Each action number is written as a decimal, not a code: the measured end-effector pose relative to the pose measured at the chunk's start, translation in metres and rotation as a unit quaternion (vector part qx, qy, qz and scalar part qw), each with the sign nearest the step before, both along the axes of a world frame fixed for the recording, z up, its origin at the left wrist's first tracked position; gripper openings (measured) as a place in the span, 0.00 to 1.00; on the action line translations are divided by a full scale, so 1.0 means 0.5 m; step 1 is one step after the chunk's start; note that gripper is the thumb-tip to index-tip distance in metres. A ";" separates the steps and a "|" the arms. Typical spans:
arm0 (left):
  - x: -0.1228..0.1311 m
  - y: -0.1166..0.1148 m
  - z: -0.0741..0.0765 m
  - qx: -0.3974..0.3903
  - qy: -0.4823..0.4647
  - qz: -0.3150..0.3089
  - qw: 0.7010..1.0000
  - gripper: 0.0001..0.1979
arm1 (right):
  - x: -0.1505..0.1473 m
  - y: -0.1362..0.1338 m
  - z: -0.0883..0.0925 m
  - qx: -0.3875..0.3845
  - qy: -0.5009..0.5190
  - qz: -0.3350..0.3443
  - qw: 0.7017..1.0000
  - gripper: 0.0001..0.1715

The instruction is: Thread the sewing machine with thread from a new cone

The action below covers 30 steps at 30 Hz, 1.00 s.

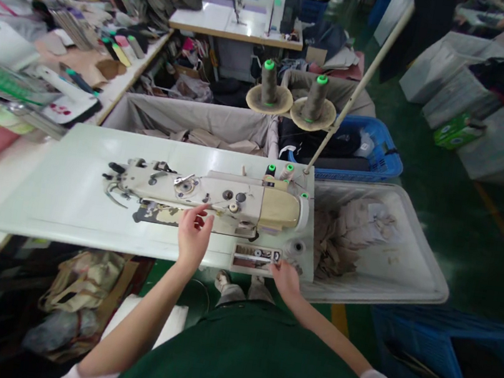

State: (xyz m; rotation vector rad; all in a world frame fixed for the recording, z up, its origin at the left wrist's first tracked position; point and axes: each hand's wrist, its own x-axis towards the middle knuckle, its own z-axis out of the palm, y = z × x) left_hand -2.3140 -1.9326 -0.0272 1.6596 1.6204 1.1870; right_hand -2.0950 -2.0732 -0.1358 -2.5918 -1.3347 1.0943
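Note:
A white industrial sewing machine point(199, 190) lies across the pale tabletop point(67, 187), its head tipped so that the top faces me. My left hand point(192, 237) is at the machine's front edge, fingers curled with the tips near the body; whatever they pinch is too small to make out. At the right front of the table, my right hand point(286, 279) reaches to the corner of a small parts tray point(241, 263). Its fingers are closed together there, and what they hold is hidden. Bobbins and small metal parts lie in the tray. Close by stands a pale thread spool point(294, 248).
Two grey thread cones point(315, 100) stand on round holders behind the machine, beside a slanting pole point(362, 85). A white bin point(394, 248) with beige cloth adjoins the table's right side. Behind are a cloth-lined bin point(191, 117) and a blue basket point(381, 148). Another person works at far left.

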 end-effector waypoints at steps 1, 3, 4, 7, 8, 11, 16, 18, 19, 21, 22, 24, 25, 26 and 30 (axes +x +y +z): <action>-0.001 -0.001 0.001 0.002 -0.003 -0.002 1.000 0.14 | -0.001 0.003 -0.003 0.000 -0.004 -0.005 1.000 0.17; -0.002 -0.003 0.003 0.005 -0.007 -0.006 1.000 0.14 | -0.002 0.005 -0.006 0.000 -0.009 -0.019 1.000 0.16; -0.003 -0.004 0.004 0.004 -0.007 -0.008 1.000 0.14 | -0.002 0.004 -0.005 0.001 -0.010 -0.027 1.000 0.15; -0.008 -0.013 0.005 -0.002 -0.007 -0.015 1.000 0.13 | -0.005 -0.009 0.010 0.011 0.004 -0.044 0.999 0.12; -0.009 -0.017 0.005 -0.006 -0.012 -0.019 1.000 0.12 | -0.007 -0.014 0.019 0.017 0.018 -0.043 0.999 0.10; -0.016 -0.031 0.000 -0.048 -0.066 -0.015 0.997 0.12 | -0.022 -0.018 0.059 0.038 0.084 -0.020 0.996 0.08; -0.040 -0.027 -0.014 -0.161 -0.215 0.075 0.960 0.18 | -0.078 0.043 0.153 0.161 0.224 -0.006 0.961 0.11; -0.053 -0.011 -0.014 -0.180 -0.254 0.108 0.944 0.21 | -0.108 0.081 0.193 0.200 0.258 0.001 0.945 0.15; -0.060 -0.002 -0.012 -0.189 -0.275 0.123 0.935 0.23 | -0.124 0.099 0.212 0.211 0.274 0.006 0.938 0.16; -0.071 0.017 -0.005 -0.204 -0.309 0.144 0.918 0.25 | -0.153 0.134 0.243 0.224 0.312 0.018 0.923 0.18; -0.075 0.026 -0.001 -0.211 -0.322 0.150 0.910 0.26 | -0.166 0.149 0.255 0.229 0.327 0.025 0.917 0.18; -0.080 0.041 0.005 -0.223 -0.342 0.154 0.900 0.26 | -0.190 0.176 0.275 0.241 0.341 0.038 0.908 0.17; -0.082 0.047 0.008 -0.228 -0.349 0.153 0.896 0.26 | -0.200 0.188 0.283 0.247 0.340 0.042 0.906 0.17; -0.083 0.050 0.011 -0.230 -0.356 0.150 0.893 0.25 | -0.209 0.199 0.291 0.253 0.337 0.042 0.906 0.17; -0.093 0.048 0.040 -0.229 -0.378 0.137 0.886 0.24 | -0.226 0.238 0.335 0.292 0.342 0.029 0.893 0.16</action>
